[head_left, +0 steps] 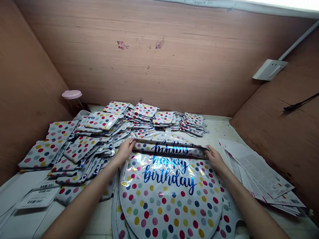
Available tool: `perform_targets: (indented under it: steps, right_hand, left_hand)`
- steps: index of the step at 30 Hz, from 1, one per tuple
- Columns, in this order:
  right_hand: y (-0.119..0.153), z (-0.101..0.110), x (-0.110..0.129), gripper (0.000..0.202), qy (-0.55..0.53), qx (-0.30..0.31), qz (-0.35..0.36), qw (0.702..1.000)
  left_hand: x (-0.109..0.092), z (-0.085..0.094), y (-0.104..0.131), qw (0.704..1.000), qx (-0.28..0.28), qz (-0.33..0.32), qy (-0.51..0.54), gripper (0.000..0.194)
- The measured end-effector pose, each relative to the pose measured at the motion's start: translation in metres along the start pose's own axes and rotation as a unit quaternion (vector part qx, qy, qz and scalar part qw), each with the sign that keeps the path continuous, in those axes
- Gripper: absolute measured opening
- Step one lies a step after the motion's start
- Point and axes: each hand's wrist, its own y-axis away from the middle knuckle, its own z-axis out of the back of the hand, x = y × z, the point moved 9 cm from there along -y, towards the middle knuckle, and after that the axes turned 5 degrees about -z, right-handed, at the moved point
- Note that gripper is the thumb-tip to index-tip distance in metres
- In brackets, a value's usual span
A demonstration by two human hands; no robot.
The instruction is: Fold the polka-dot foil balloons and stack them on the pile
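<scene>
A flat, round foil balloon [171,205] with coloured dots and blue "happy birthday" lettering lies in front of me on a stack of like balloons [227,223]. Its far part is folded over toward me, showing a silvery strip. My left hand [125,151] grips the left end of this fold, fingers closed on the foil. At the fold's right end my right hand [213,158] is closed on it too. The fingertips are partly hidden behind the foil.
Folded dotted balloons [91,141] are heaped at the left and back. Printed sheets [260,174] lie at the right, barcode labels [39,197] and white sheets at the left. A pink-lidded container [72,94] stands back left. Wooden walls [151,62] enclose the table on three sides.
</scene>
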Motion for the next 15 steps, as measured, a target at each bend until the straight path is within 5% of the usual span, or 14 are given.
perform_targets:
  steps: [6, 10, 12, 15]
  right_hand:
    - [-0.066, -0.014, 0.008, 0.029, 0.099, -0.042, -0.138, 0.985]
    - [-0.082, -0.018, 0.012, 0.032, 0.146, -0.015, -0.17, 0.975]
    - [-0.085, -0.017, 0.012, 0.032, 0.163, -0.005, -0.175, 0.971]
    - [-0.089, -0.015, 0.015, 0.033, 0.183, 0.003, -0.178, 0.967]
  left_hand:
    - [-0.019, -0.001, -0.061, 0.992, -0.038, 0.071, -0.096, 0.032]
    - [-0.039, 0.014, -0.059, 0.986, -0.075, 0.058, -0.137, 0.04]
    - [-0.072, 0.009, -0.046, 0.985, -0.086, -0.001, -0.149, 0.047]
    - [-0.15, -0.039, -0.026, 0.974, 0.017, -0.177, -0.138, 0.057]
